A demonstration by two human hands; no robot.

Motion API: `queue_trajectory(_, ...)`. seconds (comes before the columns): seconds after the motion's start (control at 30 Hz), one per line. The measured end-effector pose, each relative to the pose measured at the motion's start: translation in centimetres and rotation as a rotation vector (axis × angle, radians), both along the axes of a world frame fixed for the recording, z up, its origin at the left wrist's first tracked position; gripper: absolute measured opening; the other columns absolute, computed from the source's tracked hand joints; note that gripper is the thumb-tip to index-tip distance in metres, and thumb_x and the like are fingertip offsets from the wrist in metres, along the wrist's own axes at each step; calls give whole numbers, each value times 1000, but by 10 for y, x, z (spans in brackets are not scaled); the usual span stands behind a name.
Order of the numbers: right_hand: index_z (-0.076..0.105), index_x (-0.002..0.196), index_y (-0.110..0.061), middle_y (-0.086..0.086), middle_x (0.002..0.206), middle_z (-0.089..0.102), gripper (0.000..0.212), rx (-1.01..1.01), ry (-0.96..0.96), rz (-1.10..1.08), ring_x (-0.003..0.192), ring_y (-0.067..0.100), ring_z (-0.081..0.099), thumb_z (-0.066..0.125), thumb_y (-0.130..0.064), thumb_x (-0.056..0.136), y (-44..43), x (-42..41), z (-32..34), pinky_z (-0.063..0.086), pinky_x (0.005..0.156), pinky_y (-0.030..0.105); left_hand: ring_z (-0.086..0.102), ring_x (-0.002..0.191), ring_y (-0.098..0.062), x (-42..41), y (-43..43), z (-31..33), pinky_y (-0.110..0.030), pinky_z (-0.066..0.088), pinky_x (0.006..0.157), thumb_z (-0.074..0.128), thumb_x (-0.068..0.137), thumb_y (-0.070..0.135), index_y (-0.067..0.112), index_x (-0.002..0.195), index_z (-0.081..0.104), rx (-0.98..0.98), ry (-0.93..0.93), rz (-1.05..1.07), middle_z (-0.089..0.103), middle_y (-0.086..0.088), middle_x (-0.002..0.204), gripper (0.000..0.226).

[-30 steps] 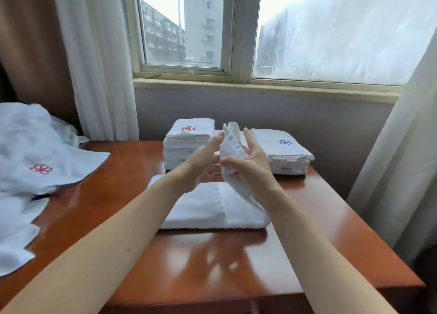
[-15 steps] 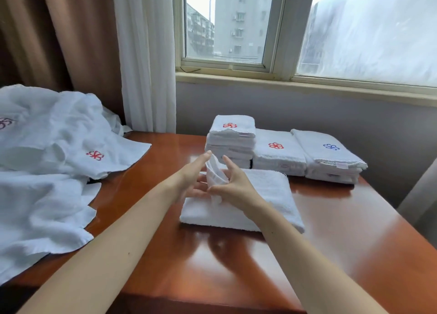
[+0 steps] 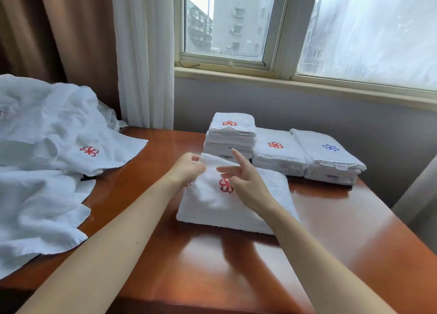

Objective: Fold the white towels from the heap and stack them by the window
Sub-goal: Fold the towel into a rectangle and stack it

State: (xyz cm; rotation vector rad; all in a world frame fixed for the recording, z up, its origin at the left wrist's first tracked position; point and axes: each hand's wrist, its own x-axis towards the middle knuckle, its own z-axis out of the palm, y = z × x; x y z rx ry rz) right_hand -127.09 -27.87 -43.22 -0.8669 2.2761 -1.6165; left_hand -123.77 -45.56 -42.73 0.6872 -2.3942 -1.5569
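Observation:
A folded white towel (image 3: 208, 202) with a red flower mark lies in the middle of the wooden table (image 3: 236, 261). My left hand (image 3: 189, 168) pinches its far left edge. My right hand (image 3: 243, 183) hovers over the red mark with fingers spread, partly covering it. Behind it by the window stand three stacks of folded towels: a tall one (image 3: 230, 136) with a red mark, a lower one (image 3: 276, 154) with a red mark, and one (image 3: 331, 157) with a blue mark. The heap of unfolded white towels (image 3: 47, 148) fills the left side.
A white sheer curtain (image 3: 144, 53) and a brown curtain (image 3: 59, 30) hang at the back left. Another pale curtain (image 3: 418, 195) hangs at the right edge. The window sill (image 3: 307, 84) runs behind the stacks. The table's front edge is near me.
The raised end of the towel has come down onto the folded part, showing the red mark on top. Both hands dropped with it. The view has swung left toward the heap.

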Motion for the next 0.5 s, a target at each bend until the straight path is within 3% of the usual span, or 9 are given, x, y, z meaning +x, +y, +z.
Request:
queue_trajectory(0.07,29,152,-32,-7,122,66,67,106,184,-150,115,11,59,45,-5,93,6,-8,0,48,94,32,68,86,-21,1,-4,3,-30,59,64,57,95,6,7,121,57,98,48,1,66,-6,101,27)
queue_trajectory(0.13,30,153,-30,-4,134,60,58,340,286,-210,124,17,53,45,-18,97,14,-17,-5,42,101,37,68,81,-14,2,-9,1,-22,55,51,59,96,7,7,125,55,150,38,-15,64,-4,100,30)
queue_trajectory(0.27,33,151,-22,-2,155,37,50,733,396,-155,148,18,21,33,-35,103,20,-22,-22,5,121,50,64,99,-19,1,-21,-16,-28,58,70,62,96,17,14,139,45,-4,-98,5,57,-7,125,46)
queue_trajectory(0.4,30,151,-27,0,164,16,54,830,430,-182,152,18,4,24,-50,102,23,-26,-28,-8,119,55,63,87,-11,-2,-30,-13,-19,51,51,65,93,17,20,133,46,-94,-156,-51,57,0,117,45)
queue_trajectory(0.5,28,152,-27,1,165,14,56,867,459,-201,152,18,3,22,-51,102,27,-27,-27,-7,120,54,62,93,-14,0,-35,-5,-20,53,60,65,93,14,25,125,46,-229,-259,-84,57,-3,124,39)
